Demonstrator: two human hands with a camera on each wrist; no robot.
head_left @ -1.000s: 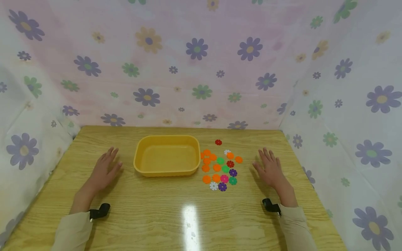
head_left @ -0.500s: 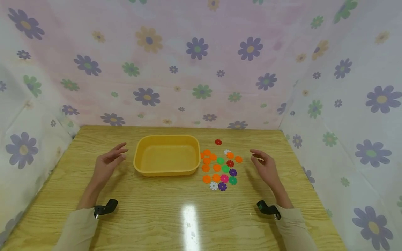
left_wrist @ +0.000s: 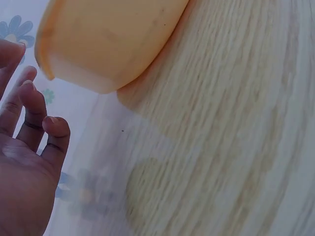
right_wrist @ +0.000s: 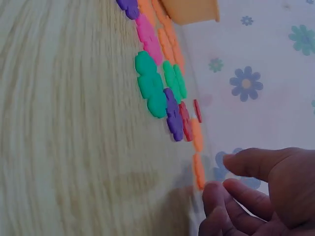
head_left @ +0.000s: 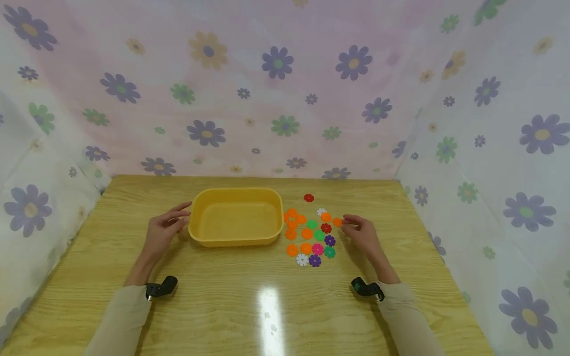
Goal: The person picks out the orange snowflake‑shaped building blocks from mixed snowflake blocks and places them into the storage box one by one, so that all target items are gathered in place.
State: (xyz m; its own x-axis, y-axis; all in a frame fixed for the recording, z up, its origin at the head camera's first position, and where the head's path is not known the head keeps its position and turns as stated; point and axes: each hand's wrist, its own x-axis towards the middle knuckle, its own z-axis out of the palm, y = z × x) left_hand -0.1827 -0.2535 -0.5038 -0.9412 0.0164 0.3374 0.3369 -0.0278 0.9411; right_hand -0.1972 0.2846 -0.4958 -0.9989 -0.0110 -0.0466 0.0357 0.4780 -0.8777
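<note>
A yellow plastic basin [head_left: 236,242] stands on the table with nothing in it. At its left wall is my left hand [head_left: 162,232], fingertips right at the rim, fingers loosely bent; the left wrist view shows this hand [left_wrist: 29,147] holding nothing. Notched, flower-shaped plastic discs [head_left: 317,249] lie flat to the basin's right. At the rightmost orange disc [head_left: 337,222], my right hand [head_left: 362,237] has its fingertips right at the edge. In the right wrist view, thumb and fingers of the right hand [right_wrist: 261,191] are apart, close to that orange disc [right_wrist: 198,171].
The wooden table [head_left: 213,301] is enclosed by flower-printed cloth [head_left: 285,99] at the back and both sides. A red disc [head_left: 308,198] lies apart behind the others. Black wrist cameras [head_left: 367,288] are strapped to both forearms.
Both hands have moved inward, the left to the basin and the right to the orange disc. Their fingers went from spread to bent. Basin and discs stay in place.
</note>
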